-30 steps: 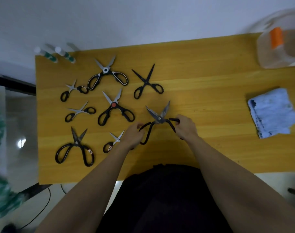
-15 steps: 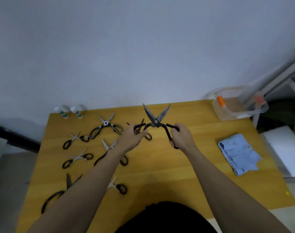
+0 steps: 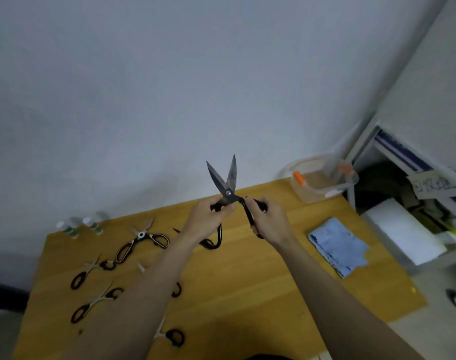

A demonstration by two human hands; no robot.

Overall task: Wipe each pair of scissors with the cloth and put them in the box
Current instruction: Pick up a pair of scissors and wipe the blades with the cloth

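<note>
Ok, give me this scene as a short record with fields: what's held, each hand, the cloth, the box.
held: black-handled scissors, blades apart, pointing up
left hand: grips one handle
right hand: grips the other handle
cloth: blue cloth lying on the wooden table, untouched
box: clear plastic box at the table's far right corner

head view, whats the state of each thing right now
held scissors: lifted off the table, blades part open, pointing up
left hand: grips one handle
right hand: grips the other handle
cloth: folded, lying on the table, untouched
box: open, at the table's far right corner
scissors on table: lying flat, blades open
</note>
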